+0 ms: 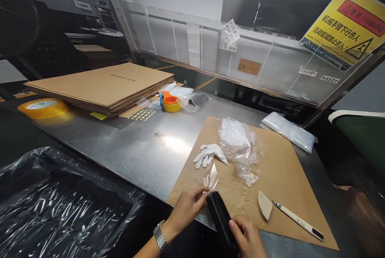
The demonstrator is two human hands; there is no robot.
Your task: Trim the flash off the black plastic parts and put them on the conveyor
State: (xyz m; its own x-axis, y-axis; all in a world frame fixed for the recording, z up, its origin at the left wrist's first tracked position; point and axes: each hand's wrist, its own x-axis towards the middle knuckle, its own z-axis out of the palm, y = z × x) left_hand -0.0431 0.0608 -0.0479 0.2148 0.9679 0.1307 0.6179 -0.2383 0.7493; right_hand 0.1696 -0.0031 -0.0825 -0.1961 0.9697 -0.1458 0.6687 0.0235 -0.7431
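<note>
Now your right hand (248,237) grips the black block (221,218) while your left hand (188,206) pinches the clear film (210,177) at its tip; peeling likely needs a steady pull.

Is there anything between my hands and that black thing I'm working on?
Nothing visible. The right hand already grips the black object, and the left hand pinches the clear plastic film at its top end.

hands (216,226): 2 | tape rolls (43,107): 1 | white gloves (209,154): 1 (maybe a stacked pair) | cardboard stacks (102,85): 1
</note>
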